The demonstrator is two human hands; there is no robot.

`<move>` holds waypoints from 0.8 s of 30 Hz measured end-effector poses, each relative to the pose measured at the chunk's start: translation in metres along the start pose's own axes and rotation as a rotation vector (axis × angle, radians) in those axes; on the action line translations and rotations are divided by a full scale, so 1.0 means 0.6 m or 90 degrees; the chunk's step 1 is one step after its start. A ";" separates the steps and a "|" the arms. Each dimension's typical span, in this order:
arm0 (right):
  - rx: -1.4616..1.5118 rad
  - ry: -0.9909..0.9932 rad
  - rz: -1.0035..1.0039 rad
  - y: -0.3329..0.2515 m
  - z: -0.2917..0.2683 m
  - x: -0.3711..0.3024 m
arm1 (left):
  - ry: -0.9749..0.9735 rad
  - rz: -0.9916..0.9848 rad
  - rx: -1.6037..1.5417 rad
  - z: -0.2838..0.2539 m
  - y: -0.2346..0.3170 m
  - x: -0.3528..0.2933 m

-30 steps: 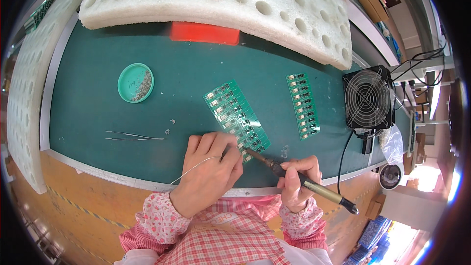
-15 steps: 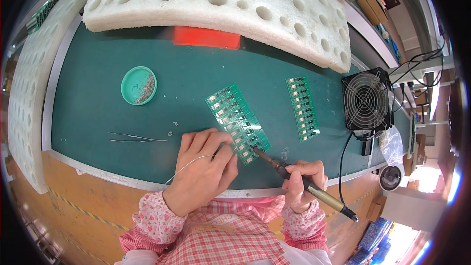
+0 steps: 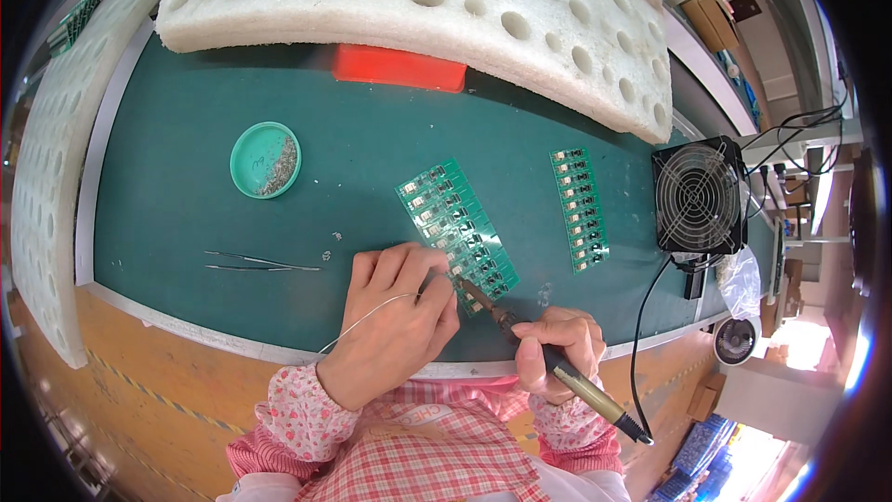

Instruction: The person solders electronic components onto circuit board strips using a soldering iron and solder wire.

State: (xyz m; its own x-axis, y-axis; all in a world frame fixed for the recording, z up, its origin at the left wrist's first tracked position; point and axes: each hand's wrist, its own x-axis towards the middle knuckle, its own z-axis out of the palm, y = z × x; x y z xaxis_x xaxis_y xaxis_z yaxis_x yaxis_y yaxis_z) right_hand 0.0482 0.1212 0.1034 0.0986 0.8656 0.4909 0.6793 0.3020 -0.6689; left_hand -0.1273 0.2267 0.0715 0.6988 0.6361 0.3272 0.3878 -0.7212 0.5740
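My right hand (image 3: 562, 344) grips a soldering iron (image 3: 587, 389), its tip slanting down to the left onto a green circuit board panel (image 3: 474, 232). The tip meets the panel's lower left part, among small white and black components. Closed around a thin silvery solder wire (image 3: 364, 318), my left hand (image 3: 395, 321) rests at the panel's lower left edge, its fingertips close to the iron's tip. The wire trails back over the hand toward the table edge. Exactly where the wire's end lies is hidden by the fingers.
A second green board strip (image 3: 580, 209) lies to the right, beside a black fan (image 3: 697, 195). Tweezers (image 3: 262, 263) and a round green dish (image 3: 266, 160) of small metallic bits lie left. White perforated foam (image 3: 409, 23) and a red box (image 3: 400, 69) stand at the back.
The soldering iron and my right hand have shifted left and slightly down, its tip now further left on the panel. My left hand has barely moved.
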 end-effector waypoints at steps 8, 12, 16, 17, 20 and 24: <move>-0.099 -0.042 -0.116 -0.013 0.014 0.005 | 0.019 -0.013 -0.014 0.007 -0.003 -0.004; -0.164 -0.044 -0.154 -0.026 0.023 0.001 | 0.006 0.005 -0.018 0.000 -0.004 -0.003; -0.150 -0.059 -0.122 -0.032 0.010 0.002 | 0.017 -0.004 -0.062 -0.004 -0.009 -0.013; -0.085 -0.045 -0.091 -0.032 0.003 -0.001 | 0.018 -0.002 -0.064 -0.007 -0.009 -0.014; -0.034 -0.003 -0.075 -0.024 -0.005 -0.007 | 0.003 0.007 -0.060 -0.022 -0.006 -0.021; -0.116 -0.046 -0.079 -0.019 -0.013 0.007 | -0.015 0.084 -0.089 -0.037 0.011 -0.037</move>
State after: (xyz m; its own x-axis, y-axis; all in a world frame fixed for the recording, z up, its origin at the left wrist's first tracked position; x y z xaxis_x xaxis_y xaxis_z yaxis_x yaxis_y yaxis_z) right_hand 0.0466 0.1180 0.1174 -0.0425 0.8548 0.5172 0.8040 0.3365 -0.4902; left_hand -0.1538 0.2138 0.0850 0.7532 0.5299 0.3896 0.2056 -0.7523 0.6259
